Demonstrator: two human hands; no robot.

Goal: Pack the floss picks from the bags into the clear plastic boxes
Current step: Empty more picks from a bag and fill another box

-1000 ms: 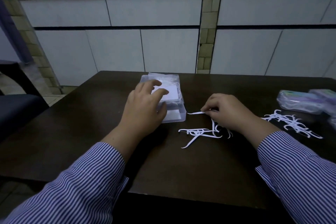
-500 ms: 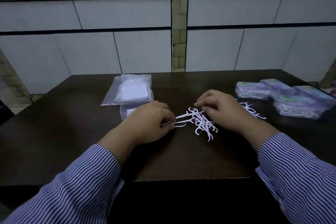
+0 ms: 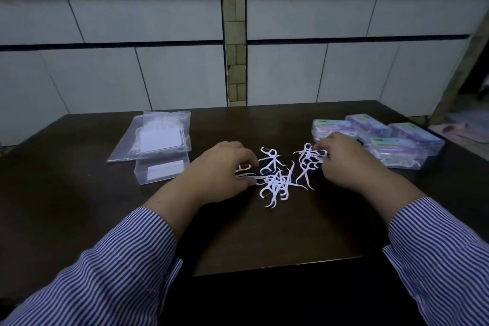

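Sleeves point(image 3: 111, 272) in blue stripes come first, nearest me at six o'clock, running up to both hands on the dark table point(image 3: 79, 206). My left hand point(image 3: 217, 174) sits at about eleven o'clock from the table's near edge, fingers curled and pinching a pick or two at the edge of the loose floss picks point(image 3: 275, 180). My right hand point(image 3: 346, 164) is at one o'clock, fingers bent over a smaller cluster of picks point(image 3: 307, 160), gathering them; I cannot tell for sure how many it actually has hold of.

Between the hands lies the main tangle, white and spread flat on the wood. I judge these to be very light, thin and springy, with hooked heads that snag on each other, so a pinch on the straight handles should lift them more cleanly than grabbing the heads. They look slippery against the polished top, and a raking sweep may work better than plucking.

Farther off at ten o'clock stands the open clear box point(image 3: 161, 171), touching the front of a flat plastic bag point(image 3: 148, 137) that holds another box. At two o'clock, just beyond my right hand, are the filled boxes point(image 3: 397, 140), grouped close together with purple labels. Behind the table runs a tiled wall point(image 3: 158, 21).
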